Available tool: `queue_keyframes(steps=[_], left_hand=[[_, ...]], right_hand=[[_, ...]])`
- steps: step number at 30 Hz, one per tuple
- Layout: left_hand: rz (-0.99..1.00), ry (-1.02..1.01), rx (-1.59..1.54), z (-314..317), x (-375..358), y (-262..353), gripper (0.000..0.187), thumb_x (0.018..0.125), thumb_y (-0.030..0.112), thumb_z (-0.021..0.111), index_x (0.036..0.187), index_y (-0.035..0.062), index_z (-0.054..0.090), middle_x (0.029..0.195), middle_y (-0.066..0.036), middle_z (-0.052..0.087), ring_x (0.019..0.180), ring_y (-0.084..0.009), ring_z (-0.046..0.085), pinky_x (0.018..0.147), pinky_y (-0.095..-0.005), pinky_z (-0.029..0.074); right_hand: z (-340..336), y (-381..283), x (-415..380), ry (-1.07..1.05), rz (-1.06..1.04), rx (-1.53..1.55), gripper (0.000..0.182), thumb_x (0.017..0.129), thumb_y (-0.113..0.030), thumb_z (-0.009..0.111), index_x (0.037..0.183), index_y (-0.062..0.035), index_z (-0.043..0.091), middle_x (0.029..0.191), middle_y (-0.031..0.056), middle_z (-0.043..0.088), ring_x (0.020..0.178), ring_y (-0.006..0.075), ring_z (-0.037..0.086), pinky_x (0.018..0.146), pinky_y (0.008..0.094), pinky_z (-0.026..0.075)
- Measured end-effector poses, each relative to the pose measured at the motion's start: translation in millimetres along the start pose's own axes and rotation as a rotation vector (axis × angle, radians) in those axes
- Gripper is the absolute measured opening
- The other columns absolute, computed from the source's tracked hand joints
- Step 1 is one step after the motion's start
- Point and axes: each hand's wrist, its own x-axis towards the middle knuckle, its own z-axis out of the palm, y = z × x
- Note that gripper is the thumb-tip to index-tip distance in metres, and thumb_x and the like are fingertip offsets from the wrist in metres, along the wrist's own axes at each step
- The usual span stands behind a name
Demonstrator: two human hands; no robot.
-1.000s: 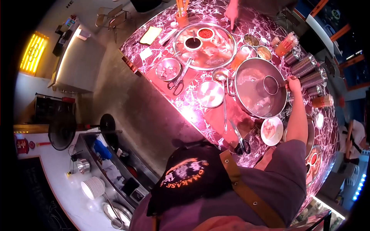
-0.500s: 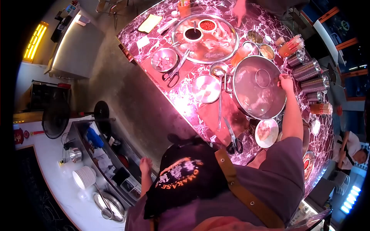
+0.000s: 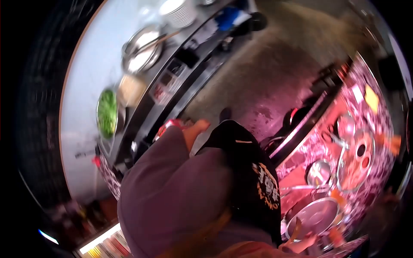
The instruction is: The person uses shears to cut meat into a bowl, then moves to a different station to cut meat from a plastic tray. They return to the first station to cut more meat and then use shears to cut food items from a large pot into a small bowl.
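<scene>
My left hand hangs at my side between the metal counter and my black apron. Its fingers look loose, with nothing visible in them. At the bottom right, my right hand is closed at the near rim of a wide metal pot of cloudy liquid; motion blurs this hand. Beyond the pot stand a small steel bowl and a large round platter holding food, a dark sauce cup and a red one.
On the counter at the upper left stand a stack of white bowls, a steel basin, a bowl of green leaves and sunken trays. Scissors lie on the marbled table. Concrete floor runs between.
My view has swung left, so the table has shifted to the lower right and the counter to the upper left. My right hand stays at the pot.
</scene>
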Motion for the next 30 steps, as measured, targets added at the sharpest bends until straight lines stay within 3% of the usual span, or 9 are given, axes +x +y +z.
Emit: queue_keyframes(steps=[2, 8, 10, 14, 20, 22, 27, 29, 30], left_hand=[[-0.085, 0.241, -0.259, 6, 8, -7, 0.034, 0.089, 0.031, 0.053, 0.091, 0.0051, 0.073, 0.097, -0.021, 0.071, 0.094, -0.0398, 0.069, 0.085, -0.0489, 0.054], [-0.163, 0.437, -0.619, -36, 89, -85, 0.03, 0.087, 0.029, 0.053, 0.077, 0.0093, 0.073, 0.086, -0.018, 0.072, 0.082, -0.0305, 0.071, 0.073, -0.0449, 0.055], [-0.3, 0.322, -0.965, -86, 95, -106, 0.029, 0.095, 0.027, 0.05, 0.083, 0.0096, 0.07, 0.08, -0.014, 0.069, 0.071, -0.0237, 0.068, 0.06, -0.0396, 0.053], [-0.444, 0.863, -2.313, -132, 151, -206, 0.019, 0.104, 0.02, 0.049, 0.104, 0.0053, 0.061, 0.084, -0.01, 0.066, 0.064, -0.0233, 0.065, 0.052, -0.0358, 0.056], [-0.946, 1.058, -2.185, -169, 165, -338, 0.03, 0.104, 0.037, 0.055, 0.112, 0.0095, 0.061, 0.098, -0.01, 0.063, 0.071, -0.0225, 0.061, 0.063, -0.0337, 0.056], [-0.063, 0.858, -2.302, -100, 203, -451, 0.04, 0.1, 0.044, 0.056, 0.123, 0.0122, 0.063, 0.111, -0.007, 0.065, 0.095, -0.0241, 0.062, 0.081, -0.0425, 0.054], [-0.668, 0.85, -2.257, -115, 204, -502, 0.046, 0.106, 0.032, 0.041, 0.131, -0.0028, 0.057, 0.13, -0.013, 0.063, 0.122, -0.0258, 0.059, 0.106, -0.0413, 0.049], [-0.521, 0.504, -0.98, -125, 150, -465, 0.038, 0.102, 0.017, 0.054, 0.133, -0.0045, 0.055, 0.131, -0.012, 0.064, 0.119, -0.0272, 0.061, 0.095, -0.0345, 0.058], [-0.409, 0.559, -0.887, -134, 137, -455, 0.039, 0.099, 0.014, 0.058, 0.135, -0.0023, 0.056, 0.131, -0.01, 0.063, 0.117, -0.0281, 0.063, 0.093, -0.0345, 0.059]], right_hand=[[-18, 5, -2, -0.073, 0.167, 0.005, 0.048, 0.094, -0.021, 0.069, 0.136, -0.0018, 0.055, 0.14, 0.0224, 0.047, 0.12, 0.0322, 0.055, 0.09, 0.0407, 0.054], [134, -135, -55, -0.224, 0.282, -0.333, 0.037, 0.093, -0.021, 0.068, 0.124, -0.0033, 0.057, 0.122, 0.0182, 0.049, 0.103, 0.0278, 0.055, 0.079, 0.038, 0.052], [172, -163, -87, -0.263, 0.326, -0.419, 0.034, 0.093, -0.021, 0.068, 0.12, -0.0038, 0.058, 0.116, 0.0167, 0.05, 0.098, 0.0263, 0.055, 0.076, 0.0371, 0.052], [238, -200, -164, -0.305, 0.418, -0.567, 0.027, 0.093, -0.021, 0.067, 0.112, -0.0048, 0.059, 0.105, 0.0139, 0.052, 0.087, 0.0234, 0.055, 0.069, 0.0354, 0.05], [287, -243, -261, -0.332, 0.567, -0.735, 0.018, 0.093, -0.021, 0.066, 0.1, -0.0063, 0.06, 0.087, 0.0097, 0.054, 0.07, 0.0189, 0.055, 0.058, 0.0327, 0.048], [287, -252, -303, -0.327, 0.632, -0.761, 0.016, 0.093, -0.022, 0.066, 0.096, -0.0068, 0.061, 0.081, 0.0082, 0.055, 0.065, 0.0174, 0.055, 0.055, 0.0318, 0.048], [219, -253, -394, -0.405, 0.824, -0.726, 0.015, 0.093, -0.022, 0.065, 0.086, -0.008, 0.062, 0.066, 0.0047, 0.057, 0.051, 0.0137, 0.055, 0.046, 0.0296, 0.046], [216, -227, -391, -0.203, 0.957, -0.705, 0.016, 0.092, -0.02, 0.065, 0.083, -0.0071, 0.064, 0.06, 0.0022, 0.055, 0.045, 0.0127, 0.052, 0.039, 0.0294, 0.041], [212, -201, -388, -0.079, 0.914, -0.621, 0.023, 0.091, -0.027, 0.067, 0.081, -0.0055, 0.067, 0.064, 0.0037, 0.061, 0.046, 0.0134, 0.053, 0.041, 0.0282, 0.04]])
